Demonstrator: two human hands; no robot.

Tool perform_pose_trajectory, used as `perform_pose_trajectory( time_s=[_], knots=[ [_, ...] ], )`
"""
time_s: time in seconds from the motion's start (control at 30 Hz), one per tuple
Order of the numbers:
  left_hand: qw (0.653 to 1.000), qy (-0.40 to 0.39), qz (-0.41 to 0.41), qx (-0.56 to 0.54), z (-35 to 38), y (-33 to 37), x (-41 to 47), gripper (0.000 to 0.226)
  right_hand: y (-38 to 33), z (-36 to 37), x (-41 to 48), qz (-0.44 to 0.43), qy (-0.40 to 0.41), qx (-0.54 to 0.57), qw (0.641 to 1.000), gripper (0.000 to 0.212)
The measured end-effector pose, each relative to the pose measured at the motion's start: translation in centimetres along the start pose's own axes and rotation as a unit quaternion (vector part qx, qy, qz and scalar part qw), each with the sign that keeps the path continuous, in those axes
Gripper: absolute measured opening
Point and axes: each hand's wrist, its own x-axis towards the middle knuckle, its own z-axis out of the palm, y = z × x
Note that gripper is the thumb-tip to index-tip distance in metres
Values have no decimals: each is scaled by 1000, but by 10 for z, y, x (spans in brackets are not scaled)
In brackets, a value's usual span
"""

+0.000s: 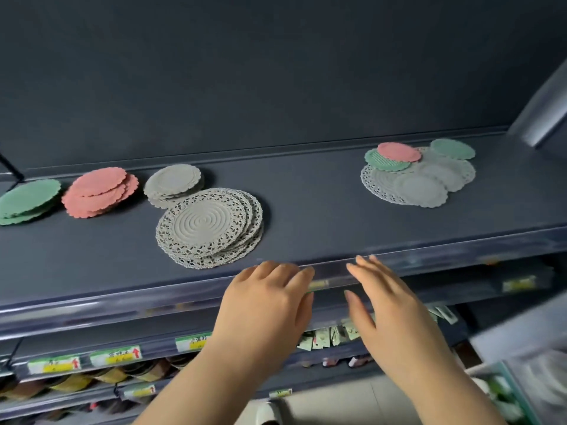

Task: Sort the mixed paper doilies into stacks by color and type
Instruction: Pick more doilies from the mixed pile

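Observation:
Sorted stacks lie on the left of a dark shelf (306, 191): green doilies (27, 200), pink doilies (98, 191), small plain white doilies (173, 184), and large lacy white doilies (211, 227). At the right rests a mixed pile (420, 176) of white lacy and plain doilies with a pink doily (399, 151) and two green ones (452, 148) on top. My left hand (264, 305) and my right hand (389, 302) hover at the shelf's front edge, fingers apart, holding nothing.
The shelf has a clear plastic front rail (153, 296). Lower shelves carry price labels (115, 355) and packaged goods (331, 335). A grey slanted bracket (546, 111) rises at the far right. A dark back panel closes the shelf behind.

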Motion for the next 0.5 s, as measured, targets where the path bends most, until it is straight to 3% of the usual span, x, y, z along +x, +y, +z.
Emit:
perform_pose_trajectory(
  time_s=[0.5],
  knots=[
    [999, 44, 0, 7, 20, -41, 99, 31, 22, 8, 103, -50, 12, -39, 998, 41]
  ],
)
